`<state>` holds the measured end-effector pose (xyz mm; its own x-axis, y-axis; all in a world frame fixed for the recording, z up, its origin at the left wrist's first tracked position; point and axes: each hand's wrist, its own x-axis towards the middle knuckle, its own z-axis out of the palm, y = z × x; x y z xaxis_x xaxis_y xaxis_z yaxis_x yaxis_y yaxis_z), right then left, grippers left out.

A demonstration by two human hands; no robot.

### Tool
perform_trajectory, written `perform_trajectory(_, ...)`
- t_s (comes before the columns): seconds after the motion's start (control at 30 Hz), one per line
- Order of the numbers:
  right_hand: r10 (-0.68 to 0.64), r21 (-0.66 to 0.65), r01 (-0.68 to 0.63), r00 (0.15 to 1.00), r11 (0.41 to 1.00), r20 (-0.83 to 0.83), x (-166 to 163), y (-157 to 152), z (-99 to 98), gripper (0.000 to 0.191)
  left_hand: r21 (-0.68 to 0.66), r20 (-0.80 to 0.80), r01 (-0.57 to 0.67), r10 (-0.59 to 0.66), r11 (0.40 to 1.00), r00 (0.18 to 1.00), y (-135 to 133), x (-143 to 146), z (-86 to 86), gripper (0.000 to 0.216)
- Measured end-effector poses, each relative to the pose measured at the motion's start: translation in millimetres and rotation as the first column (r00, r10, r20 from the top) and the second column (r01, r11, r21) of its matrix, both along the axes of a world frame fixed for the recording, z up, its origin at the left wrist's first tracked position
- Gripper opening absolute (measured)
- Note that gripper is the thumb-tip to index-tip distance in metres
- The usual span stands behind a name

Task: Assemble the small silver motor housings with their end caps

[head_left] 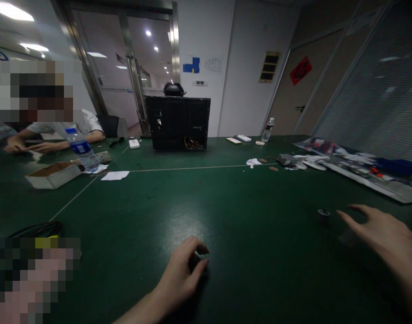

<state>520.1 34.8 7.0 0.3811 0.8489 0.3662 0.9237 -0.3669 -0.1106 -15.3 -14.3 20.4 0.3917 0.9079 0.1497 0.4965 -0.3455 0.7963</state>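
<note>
My left hand (188, 266) rests low over the green table (246, 252), its fingers loosely curled and the thumb tip a little apart from them. A small pale patch shows in that gap; I cannot tell whether it is a thing or glare on the table. On the right, my right hand (384, 231) is open, thumb and fingers spread, with nothing seen between them. Just left of its fingertips stands a small dark cylindrical piece with a metallic top (323, 215), apart from the hand and slightly blurred.
A black box-shaped case (180, 123) stands at the back. To the left are a water bottle (80, 148), an open carton (55, 176), white paper (115, 175) and black cable (40, 228). A cluttered tray (371, 182) lies right. Another person sits far left.
</note>
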Motion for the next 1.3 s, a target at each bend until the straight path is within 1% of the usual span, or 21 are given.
perform_trajectory(0.03,0.003,-0.081,-0.004,1.000,0.997,-0.021,-10,8,8.0,0.062,-0.004,0.000,0.001,-0.001,1.000,1.000,0,0,0.3,0.009)
perform_trajectory(0.1,0.076,-0.218,-0.081,0.997,0.973,-0.034,-26,22,19.4,0.060,-0.011,-0.001,0.006,-0.006,1.000,1.000,0,0,0.4,0.009)
perform_trajectory(0.13,0.120,-0.267,-0.124,0.992,0.956,-0.031,-33,27,22.3,0.058,-0.010,-0.002,0.008,-0.009,1.000,1.000,0,-1,-0.1,0.009)
perform_trajectory(0.23,0.220,-0.339,-0.213,0.975,0.916,-0.020,-43,35,21.7,0.048,0.000,-0.004,0.010,-0.010,1.000,1.000,1,-1,-3.4,0.009)
perform_trajectory(0.37,0.260,-0.328,-0.250,0.966,0.911,-0.014,-47,35,15.3,0.032,0.006,-0.013,0.011,-0.010,1.000,1.000,1,-2,-6.8,0.008)
perform_trajectory(0.47,0.294,-0.312,-0.287,0.955,0.906,-0.023,-56,34,15.9,0.030,0.012,-0.014,0.011,-0.011,1.000,1.000,0,-3,-5.8,0.008)
perform_trajectory(0.53,0.331,-0.289,-0.329,0.943,0.899,-0.045,-72,35,19.3,0.031,0.010,-0.018,0.009,-0.009,1.000,1.000,0,-2,-4.5,0.008)
perform_trajectory(0.6,0.389,-0.251,-0.397,0.917,0.883,-0.083,-98,36,25.3,0.033,0.007,-0.023,0.008,-0.008,1.000,1.000,-1,-2,-3.6,0.009)
perform_trajectory(0.63,0.429,-0.238,-0.441,0.897,0.865,-0.104,-115,35,29.4,0.034,0.005,-0.023,0.008,-0.008,1.000,1.000,-1,-2,-3.4,0.009)
perform_trajectory(0.67,0.487,-0.217,-0.509,0.861,0.833,-0.148,-134,33,34.3,0.033,0.004,-0.022,0.008,-0.008,1.000,1.000,-1,-2,-3.5,0.009)
perform_trajectory(0.7,0.567,-0.190,-0.599,0.799,0.778,-0.197,-155,29,39.7,0.034,0.005,-0.018,0.008,-0.008,1.000,1.000,0,-2,-3.6,0.009)
perform_trajectory(0.77,0.702,-0.135,-0.751,0.655,0.647,-0.280,-198,19,51.2,0.035,0.012,-0.009,0.011,-0.010,1.000,1.000,0,-2,-3.8,0.008)
perform_trajectory(0.83,0.774,-0.096,-0.842,0.528,0.531,-0.350,-241,4,60.5,0.037,0.026,0.008,0.011,-0.011,1.000,1.000,0,-2,-3.6,0.008)
perform_trajectory(0.9,0.816,-0.101,-0.905,0.417,0.413,-0.402,-279,-10,64.9,0.039,0.040,0.046,0.006,-0.008,0.999,0.999,0,-3,-3.3,0.011)
perform_trajectory(0.93,0.833,-0.103,-0.925,0.374,0.365,-0.407,-295,-16,64.9,0.039,0.044,0.075,0.002,-0.006,0.999,0.997,0,-4,-3.3,0.013)
perform_trajectory(1.0,0.867,-0.121,-0.955,0.296,0.270,-0.401,-322,-26,60.7,0.040,0.034,0.135,-0.023,0.018,0.999,0.991,0,-5,-4.1,0.015)
perform_trajectory(1.07,0.899,-0.131,-0.973,0.228,0.192,-0.375,-340,-32,52.4,0.040,0.044,0.172,-0.058,0.050,0.997,0.984,1,-6,-5.6,0.016)
perform_trajectory(1.1,0.911,-0.130,-0.978,0.200,0.164,-0.360,-346,-34,47.2,0.040,0.049,0.190,-0.058,0.047,0.997,0.981,1,-6,-6.3,0.016)
perform_trajectory(1.17,0.924,-0.097,-0.985,0.165,0.139,-0.344,-351,-34,35.1,0.038,0.051,0.208,-0.060,0.049,0.997,0.977,1,-7,-7.2,0.018)
perform_trajectory(1.23,0.921,-0.016,-0.989,0.141,0.145,-0.364,-351,-31,21.8,0.036,0.039,0.207,-0.055,0.046,0.998,0.977,1,-8,-6.8,0.019)
perform_trajectory(1.3,0.908,0.093,-0.985,0.097,0.147,-0.408,-349,-28,8.9,0.034,0.033,0.204,-0.054,0.047,0.998,0.978,1,-7,-5.7,0.018)
